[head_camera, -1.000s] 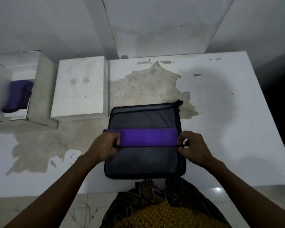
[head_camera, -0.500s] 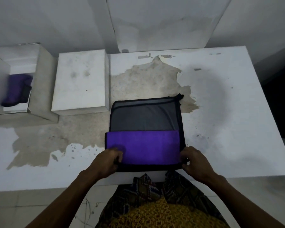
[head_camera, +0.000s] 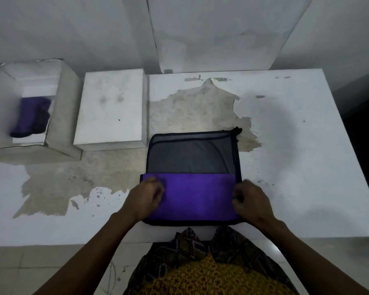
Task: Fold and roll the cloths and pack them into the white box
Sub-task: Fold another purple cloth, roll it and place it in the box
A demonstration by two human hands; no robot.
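Observation:
A grey cloth [head_camera: 192,155] with black trim lies flat at the table's front edge. Its near half is folded over and shows the purple side [head_camera: 197,195]. My left hand [head_camera: 146,198] rests on the purple fold's left end with fingers curled, pinching the cloth. My right hand [head_camera: 250,202] grips the fold's right end. At the far left stands the open white box [head_camera: 66,116], and a rolled purple cloth [head_camera: 31,117] lies inside it.
A closed white box or lid [head_camera: 112,106] sits on the table between the open box and the cloth. The white table [head_camera: 296,145] has a large worn patch in the middle. A wall rises behind it. Patterned clothing shows below the table's front edge.
The purple fold grew from a narrow band across the cloth's middle to a wide flap covering the near half. Both hands moved toward me with it.

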